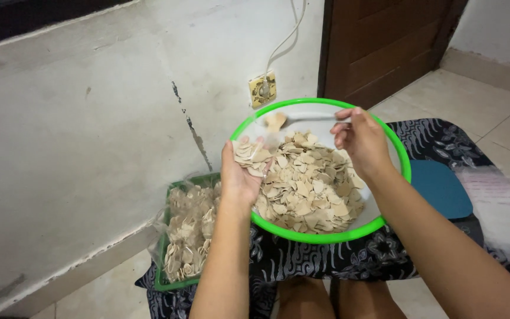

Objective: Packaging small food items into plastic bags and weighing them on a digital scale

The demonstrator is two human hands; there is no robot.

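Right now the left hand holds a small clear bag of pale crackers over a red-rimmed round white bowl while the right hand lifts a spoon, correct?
Not quite: the head view shows the round white bowl has a bright green rim, not red. The left hand does hold the small clear bag of pale crackers, and the right hand lifts the spoon.

The bowl sits on the person's lap with chips in it. A tray lies left of it, by the wall.

I count one green-rimmed bowl, one spoon, one green tray, one blue lid, and chips too many to count.
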